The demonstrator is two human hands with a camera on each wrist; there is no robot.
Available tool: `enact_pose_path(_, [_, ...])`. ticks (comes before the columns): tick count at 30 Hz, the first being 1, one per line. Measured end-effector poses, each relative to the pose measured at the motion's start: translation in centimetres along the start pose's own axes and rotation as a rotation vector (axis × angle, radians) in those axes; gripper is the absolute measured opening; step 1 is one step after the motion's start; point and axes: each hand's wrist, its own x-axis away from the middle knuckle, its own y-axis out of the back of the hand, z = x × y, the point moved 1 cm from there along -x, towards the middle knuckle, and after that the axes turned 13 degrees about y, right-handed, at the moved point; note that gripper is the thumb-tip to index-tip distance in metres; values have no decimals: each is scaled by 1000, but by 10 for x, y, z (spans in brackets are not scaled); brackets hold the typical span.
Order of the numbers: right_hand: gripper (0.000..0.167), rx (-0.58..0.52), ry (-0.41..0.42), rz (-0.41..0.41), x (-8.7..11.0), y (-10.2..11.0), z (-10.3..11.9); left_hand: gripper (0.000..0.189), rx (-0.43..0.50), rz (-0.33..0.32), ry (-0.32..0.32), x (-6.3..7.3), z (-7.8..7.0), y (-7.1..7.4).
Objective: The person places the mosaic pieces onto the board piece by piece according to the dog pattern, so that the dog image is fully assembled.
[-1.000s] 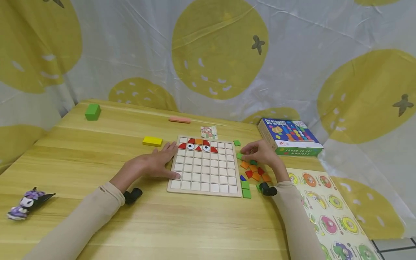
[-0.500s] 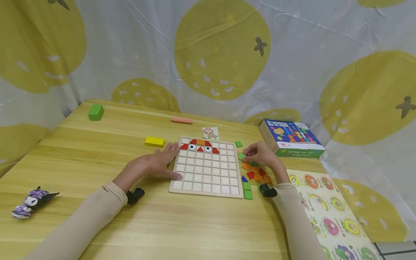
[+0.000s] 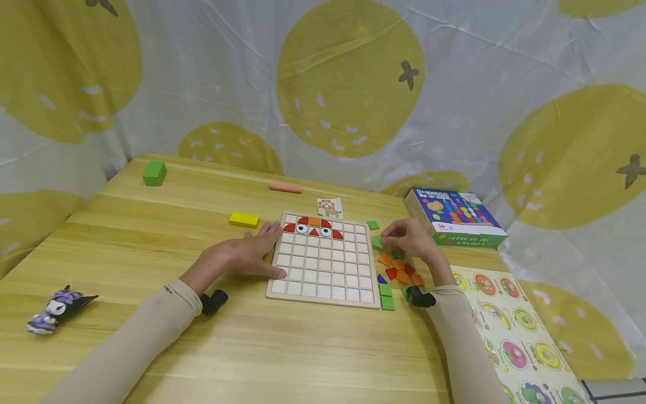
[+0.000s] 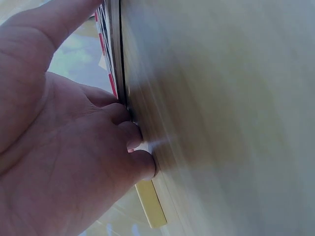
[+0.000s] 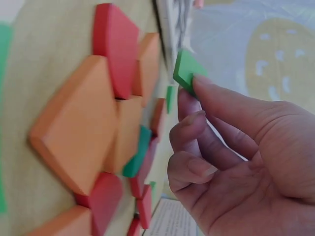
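Observation:
My right hand (image 3: 411, 240) pinches a green square tile (image 5: 185, 73) between thumb and index finger, its other fingers curled below. That tile is held just right of the gridded wooden board (image 3: 323, 301), over the table. Flat beside the board's left side lies my left hand (image 3: 252, 251), fingers extended to its edge and thumb resting on the lower left rim. Red quarter-shaped pieces, an orange square (image 3: 315, 221) and two eye tiles (image 3: 301, 229) fill cells in the board's top rows. Orange tiles (image 5: 76, 123), red pieces (image 5: 115, 49) and a dark green piece (image 5: 139, 151) lie loosely near my right hand.
A small picture card (image 3: 330, 207) lies behind the board. Yellow block (image 3: 244, 219), pink stick (image 3: 285, 187) and green block (image 3: 154, 173) are further left. A boxed toy (image 3: 454, 216) and fruit puzzle board (image 3: 504, 320) stand right; a doll figure (image 3: 56, 310) lies front left.
The head view has turned slightly left, so the scene sits a little further right. Both hands keep nearly the same places, the right one still pinching the green tile.

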Motion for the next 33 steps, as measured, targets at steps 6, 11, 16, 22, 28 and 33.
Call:
enact_pose_path(6, [16,-31,4,-37,-1,-1,9,117,-3,15,-8,0,3,1])
enact_pose_path(11, [15,-75,20,-23,-6,-10,22,122,-10,15,-13,0,4,3])
enact_pose_path(16, [15,-143,17,1,-13,-27,39,124,-22,14,-10,0,4,2])
enact_pose_path(22, [12,-248,63,40,-31,-61,65,123,-19,5,-2,1,3,2])
enact_pose_path(28, [8,-277,77,55,-55,-90,93,124,-11,10,4,2,3,3])
enact_pose_path(33, [7,-208,103,38,-72,-107,112,124,-12,9,1,3,3,2])
